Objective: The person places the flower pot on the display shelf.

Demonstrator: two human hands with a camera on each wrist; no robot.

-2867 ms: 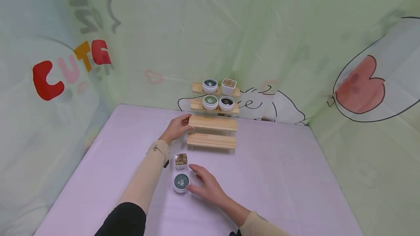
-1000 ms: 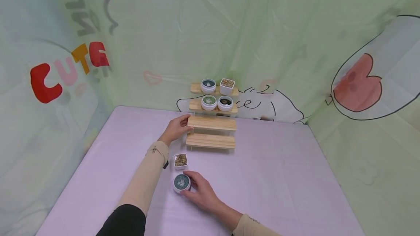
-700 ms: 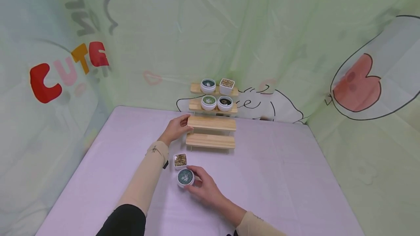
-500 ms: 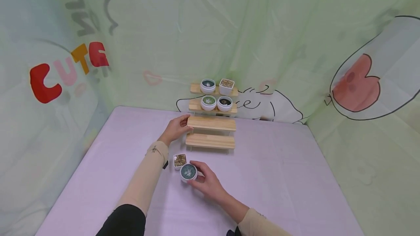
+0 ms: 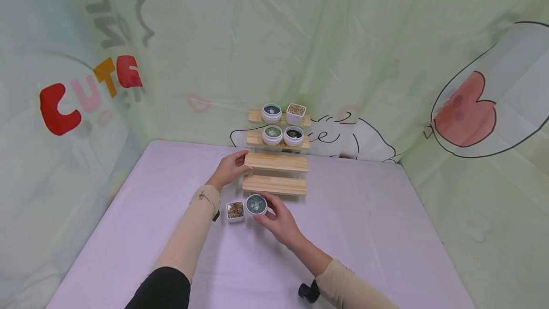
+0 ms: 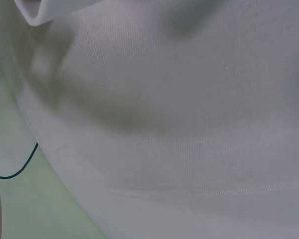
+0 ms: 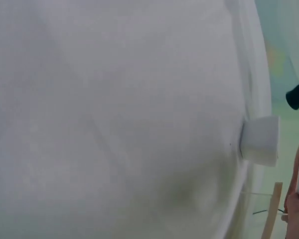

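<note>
Curtained booth here, can't tell what building. Lilac-clothed table (image 5: 364,232); pale-green cartoon-print curtain (image 5: 214,51) behind it, "CUTE" lettering (image 5: 89,104) left of it, heart print (image 5: 465,113) right.

White pot (image 6: 55,7), cropped — pale cloth (image 6: 199,99)

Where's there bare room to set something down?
The two lower shelf boards are bare, as is the tabletop right of the right hand. Crowded: the two upper boards, holding four pots, and around the square pot on the tabletop.
</note>
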